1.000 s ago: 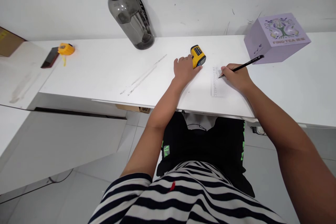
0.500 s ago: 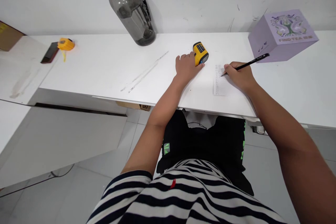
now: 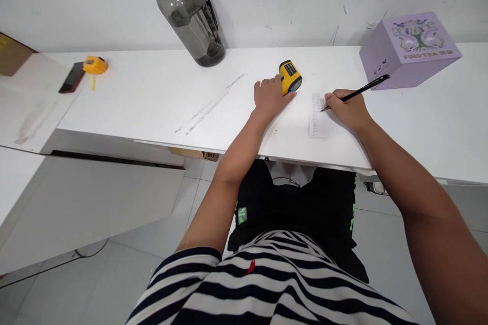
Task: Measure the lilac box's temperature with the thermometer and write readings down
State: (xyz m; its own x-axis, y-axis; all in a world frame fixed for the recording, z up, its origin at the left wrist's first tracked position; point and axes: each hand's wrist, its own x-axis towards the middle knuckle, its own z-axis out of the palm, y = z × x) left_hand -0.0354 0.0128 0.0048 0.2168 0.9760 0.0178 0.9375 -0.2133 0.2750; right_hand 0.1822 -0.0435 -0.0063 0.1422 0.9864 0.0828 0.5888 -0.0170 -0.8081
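My left hand [image 3: 269,94] rests on the white desk, closed around the near end of a boxy yellow-and-black device [image 3: 291,75] with a dark label and a bit of blue by the thumb. Part of the device is covered by my fingers. In a writing grip, my right hand [image 3: 348,109] holds a black pen [image 3: 366,90], its tip at the small white paper [image 3: 317,131]. Small rows of dark writing run down the paper, too fine to read.
Behind the pen stands a purple box [image 3: 400,68]. A grey water bottle [image 3: 190,20] is by the wall. To the far left lie an orange tape measure [image 3: 95,64] and a dark flat object [image 3: 72,77]. The desk's front edge [image 3: 206,147] runs before my body.
Almost nothing differs. Both hands keep their places on the device and the pen; the whole view has shifted very slightly.
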